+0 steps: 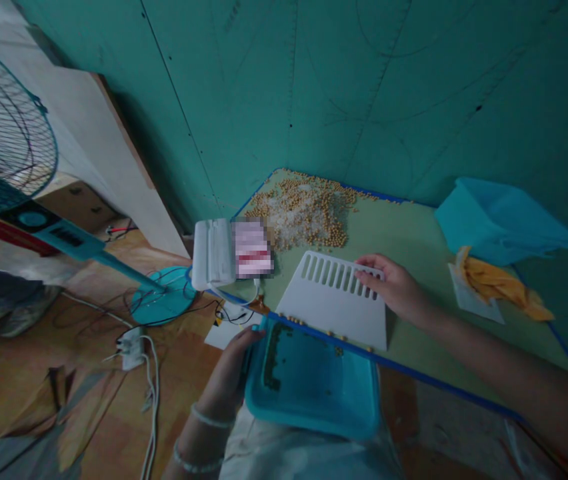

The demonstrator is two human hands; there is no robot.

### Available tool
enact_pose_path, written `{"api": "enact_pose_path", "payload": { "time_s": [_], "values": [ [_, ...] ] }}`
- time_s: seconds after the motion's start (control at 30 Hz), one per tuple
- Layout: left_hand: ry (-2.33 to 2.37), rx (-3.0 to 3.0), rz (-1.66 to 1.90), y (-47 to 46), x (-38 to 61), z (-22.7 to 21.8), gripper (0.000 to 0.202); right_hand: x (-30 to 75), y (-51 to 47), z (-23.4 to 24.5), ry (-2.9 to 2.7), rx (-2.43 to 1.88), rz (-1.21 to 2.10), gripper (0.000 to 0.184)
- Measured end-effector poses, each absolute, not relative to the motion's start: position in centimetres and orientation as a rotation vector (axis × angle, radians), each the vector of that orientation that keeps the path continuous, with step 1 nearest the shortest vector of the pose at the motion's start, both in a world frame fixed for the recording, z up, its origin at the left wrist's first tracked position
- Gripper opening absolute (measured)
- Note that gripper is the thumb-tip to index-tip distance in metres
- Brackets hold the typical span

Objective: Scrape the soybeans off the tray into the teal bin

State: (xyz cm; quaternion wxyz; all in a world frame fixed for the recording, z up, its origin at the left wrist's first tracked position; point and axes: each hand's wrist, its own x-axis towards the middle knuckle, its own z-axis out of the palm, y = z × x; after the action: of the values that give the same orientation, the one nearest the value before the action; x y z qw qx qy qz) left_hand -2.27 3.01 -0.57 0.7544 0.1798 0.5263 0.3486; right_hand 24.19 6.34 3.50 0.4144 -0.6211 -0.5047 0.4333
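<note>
My left hand (233,370) grips the left rim of a teal plastic tray (314,387), held just below the table's near edge. A dark strip of small beans lies inside the tray at its left. My right hand (394,287) is closed on the slotted top edge of a white flat scraper (334,307) that lies on the green table (414,240). A few yellow beans sit along the scraper's lower edge at the table's blue border. A pile of yellow beans mixed with white grains (304,210) lies at the table's far corner.
A white device with a cable (214,253) sits at the table's left corner. A teal container (499,220) and a yellow cloth (494,283) lie at the right. A standing fan (4,127), its base and a power strip (131,347) occupy the floor to the left.
</note>
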Motion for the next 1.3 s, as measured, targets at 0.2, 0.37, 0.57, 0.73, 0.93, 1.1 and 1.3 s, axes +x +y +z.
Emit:
{"api": "enact_pose_path", "payload": {
  "time_s": [0.2, 0.37, 0.57, 0.73, 0.93, 1.1, 1.3],
  "values": [
    [0.994, 0.368, 0.685, 2.8, -1.1, -1.7, 0.022, 23.8, 5.7, 3.5, -1.243, -1.530, 1.091, 0.021],
    [0.948, 0.375, 0.691, 2.4, -0.1, -2.0, 0.025, 23.8, 5.1, 3.5, -1.250, -1.524, 1.038, 0.020],
    [1.011, 0.347, 0.684, 2.7, 0.1, -0.9, 0.025, 23.8, 4.9, 3.4, -1.253, -1.546, 1.028, 0.022],
    [1.034, 0.345, 0.693, 2.6, 0.0, -1.0, 0.016, 23.4, 4.6, 3.5, -1.258, -1.575, 1.045, 0.020],
    [1.009, 0.372, 0.716, 3.0, -1.1, -1.0, 0.022, 23.2, 4.1, 3.3, -1.260, -1.553, 1.098, 0.021],
    [1.078, 0.327, 0.717, 3.4, -2.2, -0.7, 0.025, 23.1, 3.8, 3.4, -1.240, -1.577, 1.127, 0.022],
    [1.012, 0.369, 0.760, 2.2, -2.3, -2.0, 0.016, 22.9, 2.9, 4.2, -1.236, -1.669, 1.063, 0.023]
  ]
}}
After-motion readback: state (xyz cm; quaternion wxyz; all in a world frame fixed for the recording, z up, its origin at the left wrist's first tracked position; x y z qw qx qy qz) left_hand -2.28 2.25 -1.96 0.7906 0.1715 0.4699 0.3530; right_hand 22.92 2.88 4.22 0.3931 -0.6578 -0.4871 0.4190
